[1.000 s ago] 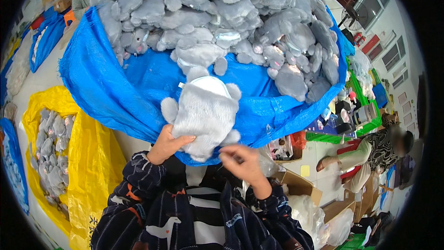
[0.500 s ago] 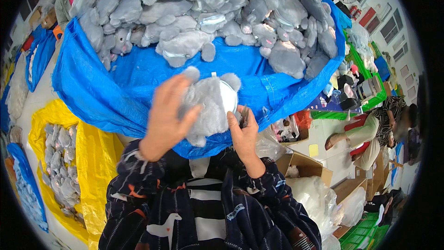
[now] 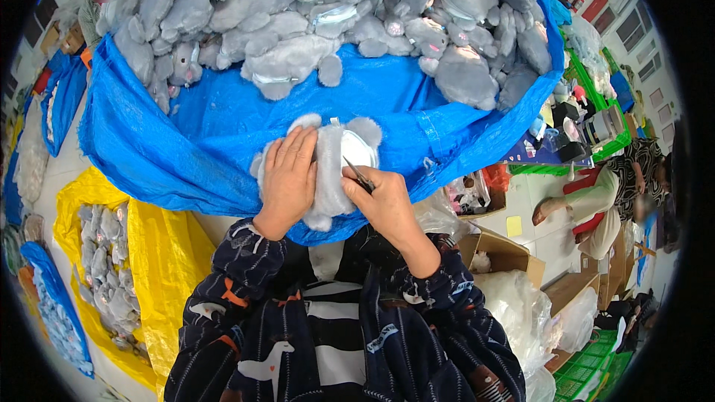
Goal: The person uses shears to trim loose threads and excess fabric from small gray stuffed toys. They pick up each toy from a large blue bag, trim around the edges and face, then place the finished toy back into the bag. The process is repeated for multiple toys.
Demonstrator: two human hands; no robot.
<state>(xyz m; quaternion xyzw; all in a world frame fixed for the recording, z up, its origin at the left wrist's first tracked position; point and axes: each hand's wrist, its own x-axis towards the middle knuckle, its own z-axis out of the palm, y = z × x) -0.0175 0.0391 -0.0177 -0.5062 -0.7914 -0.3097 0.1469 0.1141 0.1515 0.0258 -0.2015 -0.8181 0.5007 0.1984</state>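
Observation:
A grey plush toy skin [image 3: 328,186] with rounded ears and a white oval patch [image 3: 360,149] lies on the blue tarp edge in front of me. My left hand [image 3: 292,173] rests flat over its left part, fingers stretched out and close together. In my right hand [image 3: 387,201] is a pair of small dark thread snips [image 3: 363,179], the fingers closed around them. Their pointed tip reaches the lower left rim of the white patch. Whether the tip cuts anything is too small to tell.
A large blue tarp sack [image 3: 216,130] holds a heap of similar grey plush skins [image 3: 298,59] beyond my hands. A yellow sack [image 3: 160,253] with smaller grey pieces stands at the left. Cardboard boxes [image 3: 514,253], clear plastic bags [image 3: 514,305] and a seated person [image 3: 596,193] are at the right.
My left hand has come down from a raised, spread pose onto the plush skin. My right hand has shifted left, bringing the snips from beside the skin to its white patch.

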